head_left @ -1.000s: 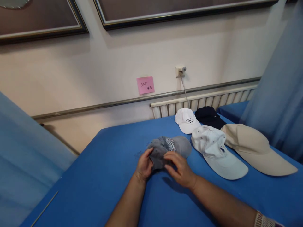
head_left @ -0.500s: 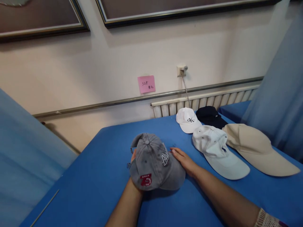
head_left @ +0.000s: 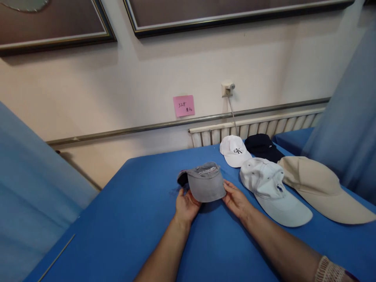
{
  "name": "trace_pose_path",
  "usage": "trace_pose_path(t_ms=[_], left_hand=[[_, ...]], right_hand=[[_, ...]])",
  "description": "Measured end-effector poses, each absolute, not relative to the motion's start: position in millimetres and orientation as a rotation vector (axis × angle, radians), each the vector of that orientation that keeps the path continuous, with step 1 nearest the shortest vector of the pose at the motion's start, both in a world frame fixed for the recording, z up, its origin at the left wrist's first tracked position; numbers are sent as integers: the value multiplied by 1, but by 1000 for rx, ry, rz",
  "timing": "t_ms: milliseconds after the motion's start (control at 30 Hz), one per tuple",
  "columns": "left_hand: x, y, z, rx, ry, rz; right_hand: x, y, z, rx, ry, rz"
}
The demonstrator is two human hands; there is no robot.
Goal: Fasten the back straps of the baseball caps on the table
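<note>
Blue table (head_left: pixel 138 203): 4 caps (head_left: pixel 274 188) near held gray cap (head_left: pixel 206 186).

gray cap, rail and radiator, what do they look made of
Gray cap: woven cloth, probably cotton, with a matte, washed look; the gray is soft and the crown creases.
Rail: likely bare metal, given its gray color and dull sheen along the bar.
Radiator: probably painted metal; its ribs are an even cream, and the coat hides what's underneath.
</note>
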State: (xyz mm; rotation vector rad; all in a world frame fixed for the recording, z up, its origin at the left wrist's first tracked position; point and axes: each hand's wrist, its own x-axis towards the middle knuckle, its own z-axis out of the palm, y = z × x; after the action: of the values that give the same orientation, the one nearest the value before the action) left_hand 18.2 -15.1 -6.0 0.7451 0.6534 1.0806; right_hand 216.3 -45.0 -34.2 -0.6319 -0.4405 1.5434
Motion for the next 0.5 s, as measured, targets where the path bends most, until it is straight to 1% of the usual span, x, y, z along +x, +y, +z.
trace_pose_path(t_ms=[100, 233, 400, 500], left_hand=[[38, -27, -1, 597, 691, 1045], [34, -28, 21, 664, 779, 1261], [-38, -3, 62, 804, 694, 1604], [-95, 2, 64, 768, 792, 1701]], right_hand=[[218, -41, -38, -662, -396, 1488], [215, -45, -36, -762, -444, 1516], [209, -51, -32, -936, -701, 1476], [205, -52, -34, -993, -869, 1437]])
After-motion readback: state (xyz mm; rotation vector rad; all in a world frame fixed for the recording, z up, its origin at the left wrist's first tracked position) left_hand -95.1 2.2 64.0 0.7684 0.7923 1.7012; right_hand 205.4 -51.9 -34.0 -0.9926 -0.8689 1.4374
